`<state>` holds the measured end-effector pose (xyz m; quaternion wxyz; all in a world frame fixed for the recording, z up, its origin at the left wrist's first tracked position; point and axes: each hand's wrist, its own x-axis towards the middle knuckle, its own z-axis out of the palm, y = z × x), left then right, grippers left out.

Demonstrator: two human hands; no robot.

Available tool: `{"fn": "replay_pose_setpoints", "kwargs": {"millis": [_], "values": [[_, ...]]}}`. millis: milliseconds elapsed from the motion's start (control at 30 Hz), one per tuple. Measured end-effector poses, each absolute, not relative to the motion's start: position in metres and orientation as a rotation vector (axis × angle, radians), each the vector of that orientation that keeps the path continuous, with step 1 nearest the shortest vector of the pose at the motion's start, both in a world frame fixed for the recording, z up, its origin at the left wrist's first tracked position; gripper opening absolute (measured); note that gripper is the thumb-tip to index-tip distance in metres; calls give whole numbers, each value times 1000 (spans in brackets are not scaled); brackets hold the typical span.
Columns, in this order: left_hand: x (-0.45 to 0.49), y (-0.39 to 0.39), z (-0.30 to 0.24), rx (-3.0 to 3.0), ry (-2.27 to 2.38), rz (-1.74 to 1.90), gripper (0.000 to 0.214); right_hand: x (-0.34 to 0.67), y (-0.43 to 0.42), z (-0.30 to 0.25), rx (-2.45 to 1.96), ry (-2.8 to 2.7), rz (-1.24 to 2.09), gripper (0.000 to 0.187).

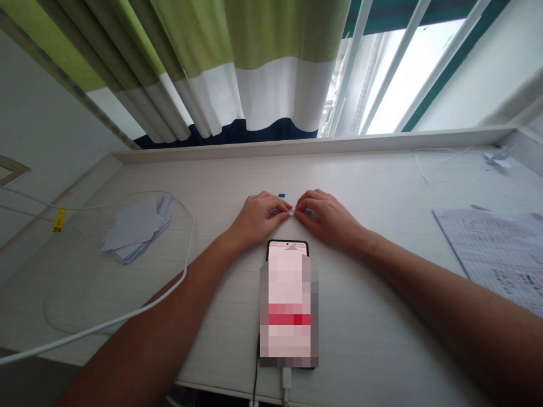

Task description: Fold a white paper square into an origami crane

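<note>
Both hands rest on the white table, fingertips meeting just beyond a phone that lies flat with its screen lit. My left hand and my right hand are each pinched on the same small white piece of paper, one at each end. The paper is tiny and mostly covered by the fingers. A small blue bit lies on the table just behind my left hand.
A stack of small white paper sheets lies at the left, ringed by a white cable with a yellow tag. A printed sheet lies at the right. Paper scraps sit by the windowsill. Curtains hang behind.
</note>
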<state>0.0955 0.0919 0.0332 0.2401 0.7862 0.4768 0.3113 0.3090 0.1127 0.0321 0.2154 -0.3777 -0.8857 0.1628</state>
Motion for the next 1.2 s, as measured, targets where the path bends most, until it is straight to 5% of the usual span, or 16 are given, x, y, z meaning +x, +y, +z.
{"fn": "replay_pose_setpoints", "kwargs": {"millis": [833,1200], "values": [[109,94,24,1870,1470,1013,10,299,114,36,-1279,-2100,695,5],[110,92,22,1838,1531,1016,8,300,116,38,-1261,-2136,764,19]]}}
